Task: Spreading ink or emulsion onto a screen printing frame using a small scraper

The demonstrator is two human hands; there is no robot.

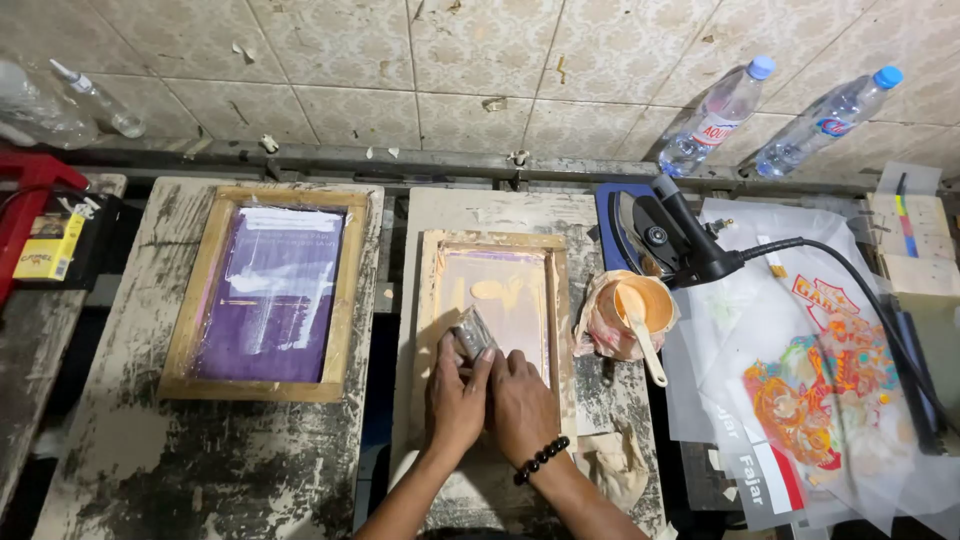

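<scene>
Both your hands press a squeegee onto the small wooden-framed printing screen (494,300), near its lower end.

The screen's long axis runs away from you; the purple-meshed wooden screen (268,290) lies left of it, the orange paint bowl with spatula (637,312) just right. The grey, paint-smeared squeegee block (473,333) sits tilted up-left on the mesh, ahead of your knuckles. Your left hand (457,400) closes on it; your right hand (520,405), touching alongside, grips its lower end.
</scene>
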